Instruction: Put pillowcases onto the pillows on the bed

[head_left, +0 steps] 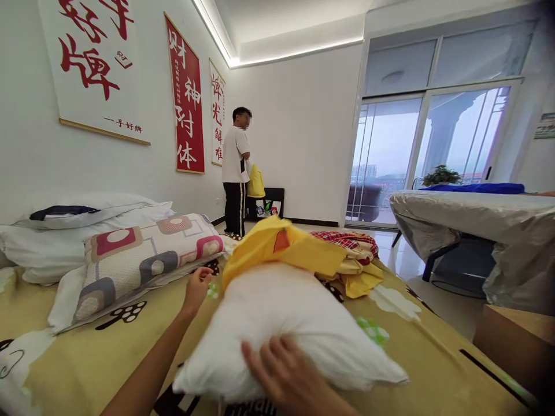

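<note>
A plump white pillow (pixel 277 312) lies in front of me on the bed, its far end covered by a yellow pillowcase (pixel 286 242). My right hand (pixel 284 370) is on the near part of the pillow, its fingers bent into the fabric, which creases around them. To the left of the pillow, my left hand (pixel 199 288) is raised near the edge of the yellow cloth. Its fingers are loosely bent and slightly apart, with nothing visible in them.
A patterned pillow (pixel 151 260) and white pillows (pixel 39 245) lie on the left. Red plaid cloth (pixel 347 240) is beyond the yellow case. Another person (pixel 236 167) stands at the back holding yellow cloth. A plastic-covered table (pixel 468 216) and cardboard box (pixel 515 341) are on the right.
</note>
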Available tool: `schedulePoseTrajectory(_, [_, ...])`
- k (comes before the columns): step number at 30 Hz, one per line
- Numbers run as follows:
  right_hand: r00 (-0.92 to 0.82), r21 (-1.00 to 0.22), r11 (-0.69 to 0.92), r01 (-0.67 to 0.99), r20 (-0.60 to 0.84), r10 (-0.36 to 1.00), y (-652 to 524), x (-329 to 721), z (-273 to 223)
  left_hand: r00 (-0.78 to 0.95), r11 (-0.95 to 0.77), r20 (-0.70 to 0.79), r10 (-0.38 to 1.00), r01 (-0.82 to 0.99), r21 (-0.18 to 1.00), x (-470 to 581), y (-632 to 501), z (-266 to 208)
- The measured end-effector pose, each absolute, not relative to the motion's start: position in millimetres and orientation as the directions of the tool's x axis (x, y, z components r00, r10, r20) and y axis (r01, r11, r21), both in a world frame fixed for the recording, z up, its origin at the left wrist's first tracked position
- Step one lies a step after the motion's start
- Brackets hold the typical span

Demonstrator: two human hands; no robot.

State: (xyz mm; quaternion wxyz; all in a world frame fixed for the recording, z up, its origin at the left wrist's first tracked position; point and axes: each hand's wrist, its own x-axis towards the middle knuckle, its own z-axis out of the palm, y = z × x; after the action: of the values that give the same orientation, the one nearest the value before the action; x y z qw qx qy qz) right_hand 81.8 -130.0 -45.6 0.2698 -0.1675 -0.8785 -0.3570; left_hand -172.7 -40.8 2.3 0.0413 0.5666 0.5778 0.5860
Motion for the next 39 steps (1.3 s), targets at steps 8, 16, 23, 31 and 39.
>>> schedulePoseTrajectory(8, [-0.913, -0.187, 0.922, 0.338, 0.174, 0.37, -110, 120, -16, -0.204, -0.428, 0.588, 0.783, 0.509, 0.747, -202, -46, 38])
schedulePoseTrajectory(16, [-0.216, 0.129, 0.174, 0.976, 0.505, 0.836, -6, 154, -54, 0.092, -0.264, 0.495, 0.864, 0.919, 0.292, -106, 10, -38])
schedulePoseTrajectory(23, [-0.276, 0.27, 0.172, 0.947, 0.417, 0.866, -20, 211, -2, -0.011, -0.241, 0.568, 0.823, 0.899, 0.366, -133, 8, -2])
schedulePoseTrajectory(31, [-0.66, 0.563, 0.352, 0.747, 0.689, 0.299, -96, 261, 89, 0.122, -0.394, 0.972, 0.201, 0.919, -0.034, -203, -119, 93])
schedulePoseTrajectory(39, [-0.663, 0.325, 0.608, 0.724, 0.572, 0.484, -120, 262, -76, 0.571, -0.674, 0.723, 0.388, 0.711, -0.2, -216, -168, -53])
